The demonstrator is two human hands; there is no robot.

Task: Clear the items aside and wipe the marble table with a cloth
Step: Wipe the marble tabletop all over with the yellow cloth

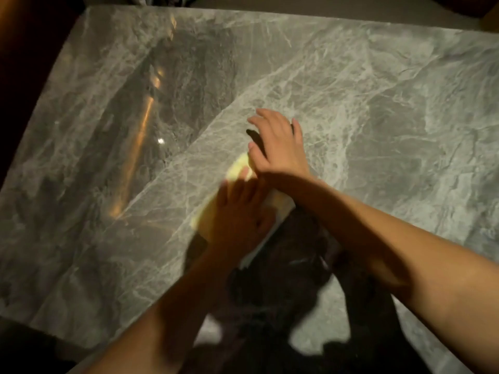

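Observation:
A grey marble table (351, 103) with white veins fills the head view. A pale yellow cloth (239, 168) lies flat on it near the middle. My left hand (240, 211) presses down on the cloth with its fingers laid straight over it. Crossing above my left wrist, my right hand (275, 141) hovers or rests with spread fingers at the cloth's far end, holding nothing. Most of the cloth is hidden under my hands.
The table's left edge (40, 109) and far edge (270, 14) border a dark surround. A warm orange light reflection (137, 147) streaks the left half. My own dark shadow (283, 279) covers the near part of the marble.

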